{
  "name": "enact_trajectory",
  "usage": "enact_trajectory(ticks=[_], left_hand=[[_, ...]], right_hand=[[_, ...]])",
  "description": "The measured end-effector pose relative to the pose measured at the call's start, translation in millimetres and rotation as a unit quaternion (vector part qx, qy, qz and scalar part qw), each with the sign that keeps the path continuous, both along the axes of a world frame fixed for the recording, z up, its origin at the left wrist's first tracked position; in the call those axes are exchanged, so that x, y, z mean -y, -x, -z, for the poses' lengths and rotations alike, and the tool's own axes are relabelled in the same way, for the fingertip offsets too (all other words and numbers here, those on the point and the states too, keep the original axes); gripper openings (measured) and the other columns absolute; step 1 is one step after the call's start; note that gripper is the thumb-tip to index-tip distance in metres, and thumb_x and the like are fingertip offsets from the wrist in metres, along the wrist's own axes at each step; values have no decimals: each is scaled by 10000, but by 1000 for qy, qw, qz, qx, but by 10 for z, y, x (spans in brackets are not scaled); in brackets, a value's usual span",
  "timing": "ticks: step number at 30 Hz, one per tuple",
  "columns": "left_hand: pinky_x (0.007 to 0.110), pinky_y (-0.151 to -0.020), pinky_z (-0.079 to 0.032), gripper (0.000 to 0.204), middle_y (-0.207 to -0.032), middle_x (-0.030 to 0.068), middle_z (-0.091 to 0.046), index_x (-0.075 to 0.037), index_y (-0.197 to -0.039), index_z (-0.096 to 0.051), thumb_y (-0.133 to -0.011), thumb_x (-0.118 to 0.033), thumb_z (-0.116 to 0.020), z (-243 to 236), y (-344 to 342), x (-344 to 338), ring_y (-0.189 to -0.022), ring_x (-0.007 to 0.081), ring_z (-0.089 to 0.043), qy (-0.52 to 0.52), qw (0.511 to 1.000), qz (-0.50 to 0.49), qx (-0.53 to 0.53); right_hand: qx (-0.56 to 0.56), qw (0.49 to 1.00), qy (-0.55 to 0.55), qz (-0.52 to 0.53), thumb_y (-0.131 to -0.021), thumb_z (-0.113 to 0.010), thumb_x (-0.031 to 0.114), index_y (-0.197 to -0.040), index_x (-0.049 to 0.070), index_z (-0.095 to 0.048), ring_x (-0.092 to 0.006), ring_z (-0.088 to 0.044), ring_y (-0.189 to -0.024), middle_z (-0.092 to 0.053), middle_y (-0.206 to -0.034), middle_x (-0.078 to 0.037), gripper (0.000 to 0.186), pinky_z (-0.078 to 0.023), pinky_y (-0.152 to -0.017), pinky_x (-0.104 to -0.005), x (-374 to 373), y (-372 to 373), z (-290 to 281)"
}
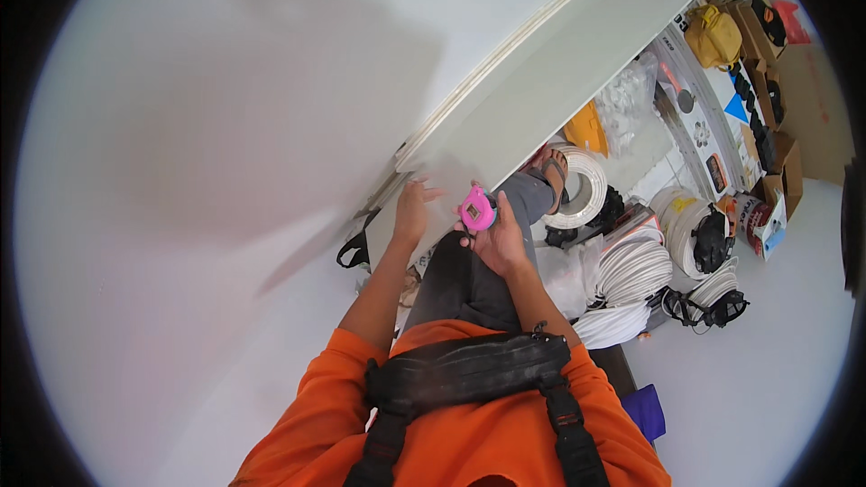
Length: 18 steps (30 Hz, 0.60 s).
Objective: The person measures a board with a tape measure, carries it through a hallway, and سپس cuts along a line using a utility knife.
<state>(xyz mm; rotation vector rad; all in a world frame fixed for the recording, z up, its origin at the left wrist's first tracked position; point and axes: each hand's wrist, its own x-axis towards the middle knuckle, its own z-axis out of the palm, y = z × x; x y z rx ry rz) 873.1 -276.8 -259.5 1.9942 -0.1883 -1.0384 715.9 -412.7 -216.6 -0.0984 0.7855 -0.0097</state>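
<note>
Pink tape measure [478, 208]: I count one; narrow end, long axis pointing forward
Right hand [501, 245]: grasping it
Left hand [412, 213]: released

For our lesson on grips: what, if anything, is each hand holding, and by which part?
The right hand holds the pink tape measure by its rounded case, thumb along the right side; the left hand holds nothing visible.

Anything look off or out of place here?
Nothing visibly spilled or damaged. Oddest bit: a white cable coil lies by the sandalled foot, possibly a trip risk, with more coils heaped nearby. The pink tape measure sits normally in the right hand.
</note>
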Motion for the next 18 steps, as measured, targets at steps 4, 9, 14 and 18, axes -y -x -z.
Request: enact_trajectory(ticks=[4,9,14,18], left_hand=[[354,-969,-485,508,-1090,166,-753,5,-1386,-560,-1094,-351,-347,203,-67,-108,-1086,238,-686,-51,990,-107,-71],[351,-954,-488,553,-1135,210,-719,63,-1383,-525,-991,-326,-518,472,-256,-304,-1074,247,-686,-159,986,-45,-12],[423,-1092,-445,724,-1322,318,-607,119,-1449,-443,-889,-304,-619,602,-333,-144,-1254,401,-614,-259,963,-72,37],[389,-1117,-427,777,-1438,302,-553,116,-1500,-375,-855,-230,-637,747,-350,13,-1347,359,-550,-258,964,-64,25]], right_hand=[[-6,1000,2,-2,-1084,-315,626,-1529,204,-447,-209,-654,-956,-683,-1200,-99,627,-495,-744,-352,21,-17,14],[-8,998,52,-20,-1103,-418,501,-1553,151,-408,-196,-638,-971,-645,-1265,-100,570,-474,-719,-313,37,-37,-26],[-4,992,118,-33,-1102,-490,390,-1596,132,-350,-209,-647,-1044,-621,-1320,-115,575,-524,-791,-310,29,36,-14],[-28,993,111,-40,-1088,-527,318,-1593,123,-349,-245,-643,-1174,-607,-1347,-128,570,-567,-932,-357,90,166,-93]])
